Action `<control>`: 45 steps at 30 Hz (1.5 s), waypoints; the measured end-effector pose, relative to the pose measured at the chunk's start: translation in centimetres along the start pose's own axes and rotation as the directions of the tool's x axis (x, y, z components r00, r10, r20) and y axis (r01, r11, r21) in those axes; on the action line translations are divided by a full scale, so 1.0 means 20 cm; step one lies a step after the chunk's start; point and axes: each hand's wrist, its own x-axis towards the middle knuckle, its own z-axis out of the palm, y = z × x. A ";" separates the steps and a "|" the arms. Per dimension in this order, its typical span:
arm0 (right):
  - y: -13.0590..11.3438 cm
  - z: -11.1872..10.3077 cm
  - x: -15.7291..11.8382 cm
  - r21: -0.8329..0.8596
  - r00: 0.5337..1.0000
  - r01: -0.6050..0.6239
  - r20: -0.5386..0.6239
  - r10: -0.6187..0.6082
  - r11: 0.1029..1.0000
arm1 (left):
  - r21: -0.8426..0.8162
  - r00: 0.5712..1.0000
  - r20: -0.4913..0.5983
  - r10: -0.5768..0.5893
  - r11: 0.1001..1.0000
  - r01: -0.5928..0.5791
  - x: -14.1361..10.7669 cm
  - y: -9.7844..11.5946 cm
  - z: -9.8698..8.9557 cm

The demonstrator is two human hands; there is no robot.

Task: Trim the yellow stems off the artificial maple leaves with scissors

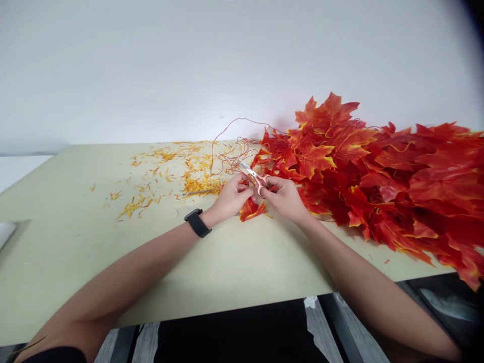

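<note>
My right hand grips a small pair of scissors by its copper-coloured handles, the silver blades pointing up and left. Close beside it, my left hand has its thumb and fingers pinched together on an artificial maple leaf, red-orange, which hangs below the fingertips. Behind both hands lies a loose tangle of thin red string, running right into a big heap of artificial maple leaves. What exactly sits between the left fingertips is partly hidden.
Yellow and orange clippings are scattered over the pale table, with a thin grey rod among them. A white wall stands behind the table. At the left edge is a white object, cut off by the frame.
</note>
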 end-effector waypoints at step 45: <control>0.11 -0.02 0.04 -0.013 0.996 0.091 0.020 -0.090 0.996 | 0.365 0.998 -0.041 0.045 0.931 -0.027 -0.01 0.01 -0.03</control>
